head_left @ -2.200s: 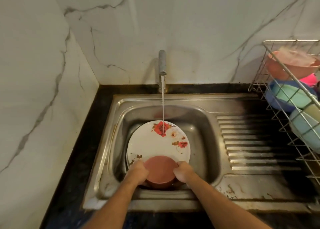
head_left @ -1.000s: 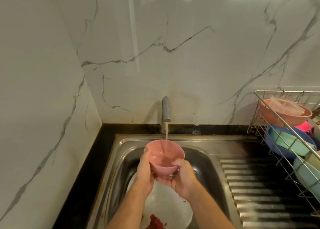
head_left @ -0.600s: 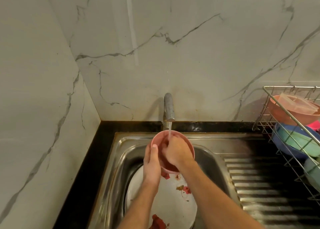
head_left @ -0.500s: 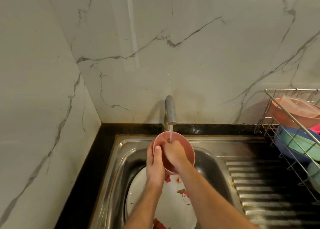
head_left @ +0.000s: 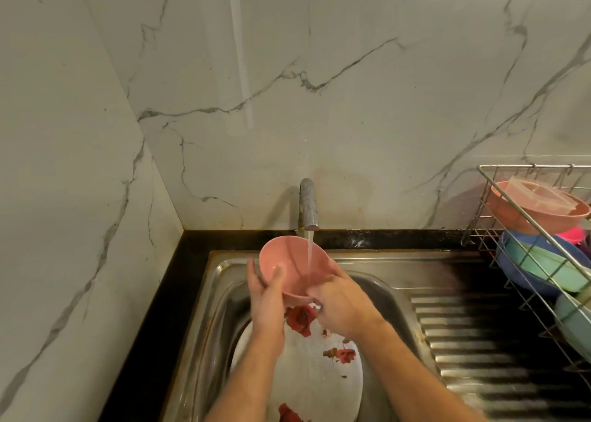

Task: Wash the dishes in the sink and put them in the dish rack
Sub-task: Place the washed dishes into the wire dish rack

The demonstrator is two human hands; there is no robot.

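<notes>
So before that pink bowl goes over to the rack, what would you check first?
1. Both hands grip the pink bowl: ok; left hand has its thumb inside the rim, right hand holds the near side.
2. Water from the tap runs into the bowl: ok.
3. Bowl fully rinsed: cannot tell.
4. Free slot in the dish rack: cannot tell; it holds several bowls and runs out of view.
5. Sink emptied: not ok; the flowered plate lies there.

Tap crowds bowl; drainboard seemingly passable.
</notes>
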